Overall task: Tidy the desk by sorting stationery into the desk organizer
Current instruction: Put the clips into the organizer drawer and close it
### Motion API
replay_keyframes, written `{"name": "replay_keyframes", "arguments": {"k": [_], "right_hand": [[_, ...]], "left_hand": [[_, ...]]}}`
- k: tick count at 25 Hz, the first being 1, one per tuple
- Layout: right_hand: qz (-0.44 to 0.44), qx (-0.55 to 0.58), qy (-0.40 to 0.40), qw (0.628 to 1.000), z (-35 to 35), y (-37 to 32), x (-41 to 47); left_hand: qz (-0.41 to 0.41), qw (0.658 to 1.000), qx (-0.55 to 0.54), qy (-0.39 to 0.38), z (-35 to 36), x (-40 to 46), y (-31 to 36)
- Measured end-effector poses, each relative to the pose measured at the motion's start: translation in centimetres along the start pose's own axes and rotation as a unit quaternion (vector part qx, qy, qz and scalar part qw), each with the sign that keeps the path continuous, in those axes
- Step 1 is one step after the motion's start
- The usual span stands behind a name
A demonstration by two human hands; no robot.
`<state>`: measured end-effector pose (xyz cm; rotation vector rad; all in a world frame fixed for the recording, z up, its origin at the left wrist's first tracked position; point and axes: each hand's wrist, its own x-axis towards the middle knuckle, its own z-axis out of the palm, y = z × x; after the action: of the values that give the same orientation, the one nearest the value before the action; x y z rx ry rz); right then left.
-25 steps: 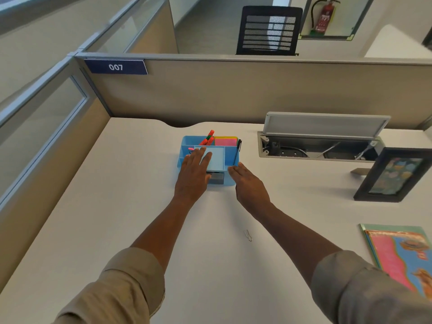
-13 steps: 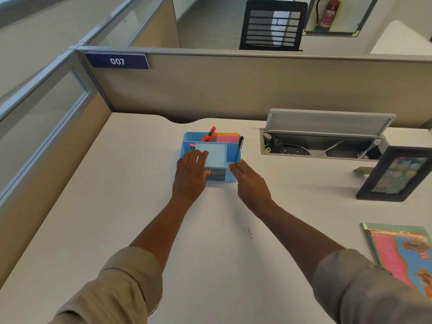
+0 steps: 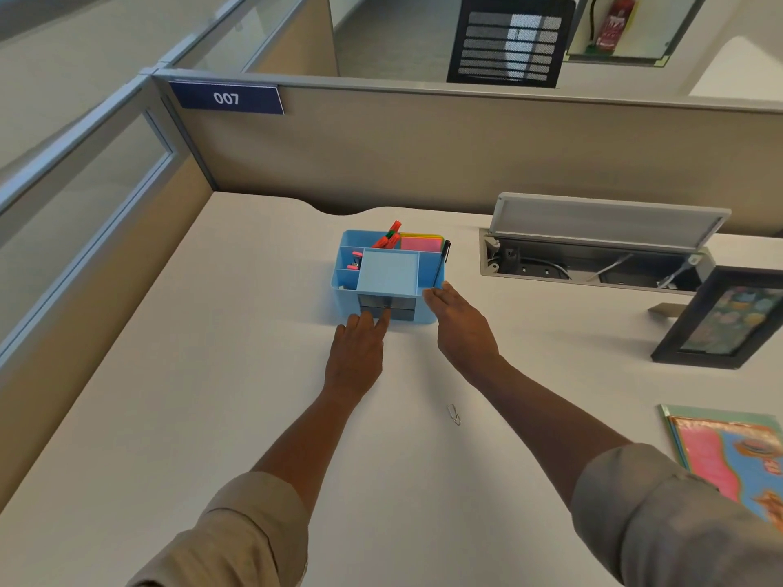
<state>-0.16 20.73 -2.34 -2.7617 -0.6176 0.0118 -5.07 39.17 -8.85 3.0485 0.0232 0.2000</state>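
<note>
Left hand [image 3: 354, 358] dropped from organizer [image 3: 387, 273] top to its drawers [image 3: 386, 308].

Light blue desk organizer [image 3: 383, 273] with dark grey drawers [image 3: 386, 307] at its front; red-orange markers [image 3: 390, 237] with green bands and pink sticky notes [image 3: 421, 243] edged yellow at its 12 o'clock, black pen [image 3: 440, 264] at 3 o'clock. Off-white desk [image 3: 190, 374]. Navy sign [image 3: 226, 97] with white "007". Black picture frame [image 3: 720, 317]. Pink, blue and green booklet [image 3: 733, 455]. Beige sleeves [image 3: 661, 519].
</note>
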Motion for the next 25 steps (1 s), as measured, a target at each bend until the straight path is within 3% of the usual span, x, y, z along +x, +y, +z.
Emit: {"name": "replay_keyframes", "arguments": {"k": [25], "right_hand": [[0.019,-0.008,-0.002,1.000,0.1,-0.1,0.2]], "left_hand": [[0.013,0.998,-0.015,0.063,-1.2,-1.5,0.1]]}}
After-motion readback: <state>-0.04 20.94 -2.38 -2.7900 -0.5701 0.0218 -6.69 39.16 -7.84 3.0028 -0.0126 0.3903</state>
